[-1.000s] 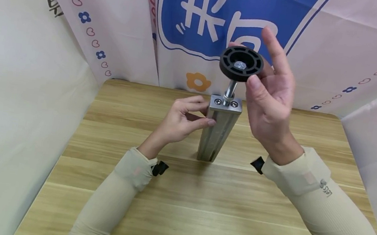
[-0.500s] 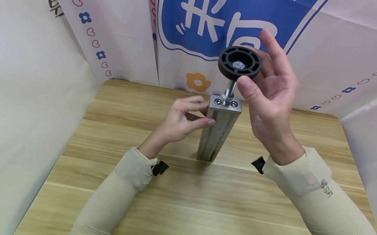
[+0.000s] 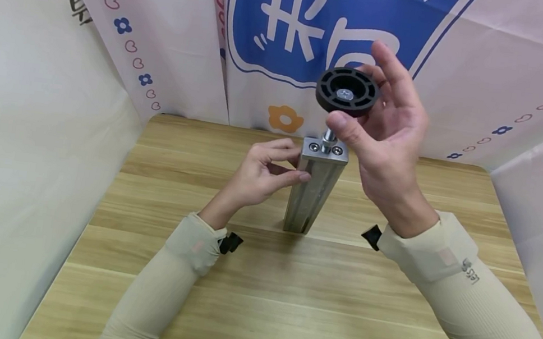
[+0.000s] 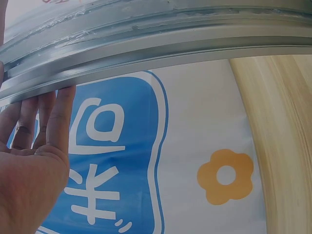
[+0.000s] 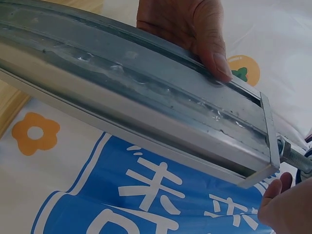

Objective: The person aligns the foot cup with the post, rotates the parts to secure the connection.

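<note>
An upright aluminium profile (image 3: 312, 197) stands on the wooden table, capped by a metal end plate (image 3: 324, 155) with two screws. From the plate rises a threaded stem (image 3: 330, 135) carrying a black round levelling foot (image 3: 345, 94), ribbed face upward. My left hand (image 3: 262, 173) grips the profile near its top, thumb on the near face and fingers behind. My right hand (image 3: 394, 133) holds the foot's rim, thumb at the front edge, other fingers around its right and far side, index finger raised. In the right wrist view, a nut (image 5: 283, 147) sits on the stem by the plate.
The wood-grain table (image 3: 214, 304) reaches back to a printed cloth wall (image 3: 185, 85) with a blue panel. White cloth walls (image 3: 13, 160) rise along both sides. A black wrist camera (image 3: 230, 242) sticks out from the left sleeve cuff.
My right thumb has moved left along the foot's front rim, and the fingers behind have shifted right. My left hand and the profile have stayed put.
</note>
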A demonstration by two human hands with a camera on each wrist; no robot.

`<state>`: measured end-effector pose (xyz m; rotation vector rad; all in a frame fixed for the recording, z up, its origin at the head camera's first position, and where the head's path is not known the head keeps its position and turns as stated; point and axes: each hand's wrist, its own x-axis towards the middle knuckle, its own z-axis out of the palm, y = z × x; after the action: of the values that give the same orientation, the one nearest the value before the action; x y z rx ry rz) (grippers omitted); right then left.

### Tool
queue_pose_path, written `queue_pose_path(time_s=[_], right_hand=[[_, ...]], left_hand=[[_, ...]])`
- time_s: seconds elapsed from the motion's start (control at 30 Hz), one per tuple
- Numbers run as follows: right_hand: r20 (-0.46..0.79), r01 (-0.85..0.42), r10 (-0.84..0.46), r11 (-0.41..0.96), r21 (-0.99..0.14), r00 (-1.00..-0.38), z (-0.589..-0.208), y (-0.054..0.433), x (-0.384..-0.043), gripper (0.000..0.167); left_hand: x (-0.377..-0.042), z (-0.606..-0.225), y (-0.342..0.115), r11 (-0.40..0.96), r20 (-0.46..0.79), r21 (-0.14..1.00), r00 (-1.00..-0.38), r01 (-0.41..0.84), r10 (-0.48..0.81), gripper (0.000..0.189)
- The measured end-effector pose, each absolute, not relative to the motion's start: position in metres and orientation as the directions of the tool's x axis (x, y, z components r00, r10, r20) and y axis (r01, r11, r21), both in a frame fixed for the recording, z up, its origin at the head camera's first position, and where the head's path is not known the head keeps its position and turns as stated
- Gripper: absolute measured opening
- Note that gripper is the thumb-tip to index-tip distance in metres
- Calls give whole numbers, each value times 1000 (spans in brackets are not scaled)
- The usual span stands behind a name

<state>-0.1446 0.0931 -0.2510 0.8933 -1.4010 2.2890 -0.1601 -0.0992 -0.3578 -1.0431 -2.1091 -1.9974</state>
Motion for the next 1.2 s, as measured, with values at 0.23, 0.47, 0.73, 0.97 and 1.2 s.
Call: queue_pose_path(time_s=[0.23, 0.47, 0.73, 0.97, 1.2], right_hand=[[652, -513, -72, -555, -655, -754, -253, 93, -145, 96], [593, -306, -132, -756, -579, -794, -252, 99, -146, 62], [574, -248, -153, -791, -559, -805, -251, 100, -146, 63], [588, -291, -147, -758, -584, -795, -251, 101, -144, 68], [597, -340, -118, -727, -596, -793, -251, 102, -143, 69]], left_hand=[[-160, -358, -99, -74, 478, 865, -768, 497, 425, 38], [-159, -358, -98, -80, 486, 862, -768, 501, 418, 37], [-160, -359, -98, -78, 493, 857, -764, 510, 417, 36], [-160, -358, -99, -68, 486, 860, -771, 506, 412, 35], [-160, -357, -99, -58, 473, 866, -778, 496, 413, 34]])
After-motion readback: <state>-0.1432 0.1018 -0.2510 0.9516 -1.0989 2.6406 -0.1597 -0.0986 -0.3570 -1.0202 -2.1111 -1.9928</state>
